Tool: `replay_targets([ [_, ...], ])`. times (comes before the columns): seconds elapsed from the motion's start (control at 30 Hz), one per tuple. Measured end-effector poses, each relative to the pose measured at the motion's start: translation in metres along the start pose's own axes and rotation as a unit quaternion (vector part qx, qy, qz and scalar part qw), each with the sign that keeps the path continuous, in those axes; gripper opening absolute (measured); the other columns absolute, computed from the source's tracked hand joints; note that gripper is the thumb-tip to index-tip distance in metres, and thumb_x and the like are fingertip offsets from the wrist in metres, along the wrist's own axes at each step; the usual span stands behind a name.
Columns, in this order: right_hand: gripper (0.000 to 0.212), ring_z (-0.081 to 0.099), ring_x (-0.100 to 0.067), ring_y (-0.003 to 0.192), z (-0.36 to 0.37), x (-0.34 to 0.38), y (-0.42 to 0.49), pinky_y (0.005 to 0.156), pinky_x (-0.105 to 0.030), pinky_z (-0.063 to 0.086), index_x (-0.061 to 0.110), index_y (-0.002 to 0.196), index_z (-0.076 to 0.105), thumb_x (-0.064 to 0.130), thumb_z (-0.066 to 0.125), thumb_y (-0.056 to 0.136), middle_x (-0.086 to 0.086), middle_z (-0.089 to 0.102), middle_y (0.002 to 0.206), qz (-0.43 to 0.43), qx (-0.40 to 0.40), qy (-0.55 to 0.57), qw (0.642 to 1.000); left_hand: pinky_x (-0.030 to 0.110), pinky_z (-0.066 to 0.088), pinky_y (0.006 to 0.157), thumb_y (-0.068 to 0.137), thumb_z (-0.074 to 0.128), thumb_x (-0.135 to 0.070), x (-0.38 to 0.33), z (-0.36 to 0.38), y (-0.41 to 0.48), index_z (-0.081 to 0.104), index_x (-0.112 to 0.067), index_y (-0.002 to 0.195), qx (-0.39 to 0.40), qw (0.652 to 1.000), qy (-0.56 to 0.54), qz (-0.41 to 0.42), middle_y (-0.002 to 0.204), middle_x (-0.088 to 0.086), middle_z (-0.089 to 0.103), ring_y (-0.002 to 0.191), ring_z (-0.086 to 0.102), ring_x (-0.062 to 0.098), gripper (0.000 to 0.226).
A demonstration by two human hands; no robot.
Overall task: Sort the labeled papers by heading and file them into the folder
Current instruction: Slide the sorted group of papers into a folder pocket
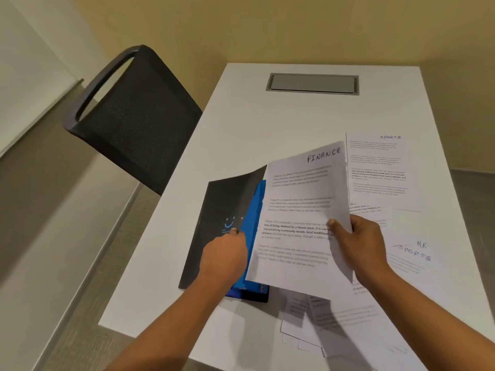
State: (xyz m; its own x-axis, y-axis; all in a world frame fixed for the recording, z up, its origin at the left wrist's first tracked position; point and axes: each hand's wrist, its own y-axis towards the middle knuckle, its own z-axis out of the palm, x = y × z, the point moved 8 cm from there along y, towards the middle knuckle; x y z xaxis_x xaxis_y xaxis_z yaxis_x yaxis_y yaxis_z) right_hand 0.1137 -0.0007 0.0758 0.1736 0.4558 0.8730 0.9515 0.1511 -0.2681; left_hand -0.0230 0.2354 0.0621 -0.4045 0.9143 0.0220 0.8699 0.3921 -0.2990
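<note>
loose papers [345, 319] lie nearest on the bench [241, 116]; beyond, the left hand [225, 254] curls its fingers [237, 238] on the folder [222, 204] to hold it open, while the right hand [367, 245] pinches the finance sheet [302, 210] above it, likely for filing

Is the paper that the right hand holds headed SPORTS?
No, the paper pinched by the right hand is headed FINANCE; a SPORTS paper lies flat on the table beyond it.
</note>
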Motion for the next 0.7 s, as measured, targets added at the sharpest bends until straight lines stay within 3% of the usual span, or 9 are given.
replay_targets([
  [0.13, 0.022, 0.065, -0.013, 0.071, 0.014, -0.006, -0.004, 0.061, -0.024, 0.049, 0.009, 0.107, 0.073, 0.022, 0.065, 0.092, -0.002, 0.072, 0.088, 0.001, 0.006, -0.038, 0.999, 0.034, 0.055, 0.078, 0.099, 0.047, -0.023, -0.014, 0.003, -0.009, 0.044, -0.017, 0.138, 0.02, 1.0, -0.002, 0.015, 0.133, 0.003, 0.057, 0.099, 0.067, 0.023, 0.039],
  [0.3, 0.024, 0.059, -0.005, 0.067, 0.037, -0.005, -0.013, 0.054, -0.016, 0.043, 0.007, 0.112, 0.071, 0.018, 0.065, 0.092, -0.001, 0.068, 0.088, -0.006, 0.041, -0.067, 0.997, 0.034, 0.056, 0.079, 0.098, 0.049, -0.03, -0.025, 0.002, -0.015, 0.045, -0.018, 0.132, 0.027, 0.999, -0.028, 0.025, 0.128, 0.004, 0.058, 0.099, 0.067, 0.023, 0.036],
  [0.47, 0.021, 0.063, -0.015, 0.079, 0.072, -0.008, -0.021, 0.058, -0.02, 0.047, 0.014, 0.114, 0.061, 0.016, 0.061, 0.092, -0.003, 0.067, 0.101, 0.009, 0.14, -0.084, 0.986, 0.03, 0.055, 0.082, 0.099, 0.048, -0.036, -0.027, 0.002, -0.015, 0.041, -0.02, 0.141, 0.019, 0.998, -0.046, 0.026, 0.128, 0.001, 0.059, 0.1, 0.067, 0.02, 0.045],
  [0.57, 0.009, 0.063, -0.015, 0.076, 0.071, -0.005, -0.018, 0.058, -0.025, 0.05, 0.016, 0.101, 0.06, 0.014, 0.057, 0.094, -0.005, 0.068, 0.095, 0.014, 0.107, -0.085, 0.991, 0.029, 0.056, 0.081, 0.096, 0.052, -0.036, -0.027, 0.002, -0.016, 0.04, -0.022, 0.14, 0.029, 0.998, -0.059, 0.022, 0.123, -0.002, 0.061, 0.096, 0.068, 0.02, 0.048],
  [0.7, 0.007, 0.064, -0.017, 0.073, 0.066, -0.004, -0.012, 0.058, -0.027, 0.05, 0.016, 0.095, 0.062, 0.014, 0.055, 0.095, -0.002, 0.067, 0.087, 0.039, 0.088, -0.065, 0.993, 0.028, 0.056, 0.08, 0.095, 0.053, -0.039, -0.024, 0.0, -0.016, 0.043, -0.023, 0.137, 0.023, 0.996, -0.08, 0.015, 0.116, -0.004, 0.062, 0.093, 0.068, 0.018, 0.046],
])
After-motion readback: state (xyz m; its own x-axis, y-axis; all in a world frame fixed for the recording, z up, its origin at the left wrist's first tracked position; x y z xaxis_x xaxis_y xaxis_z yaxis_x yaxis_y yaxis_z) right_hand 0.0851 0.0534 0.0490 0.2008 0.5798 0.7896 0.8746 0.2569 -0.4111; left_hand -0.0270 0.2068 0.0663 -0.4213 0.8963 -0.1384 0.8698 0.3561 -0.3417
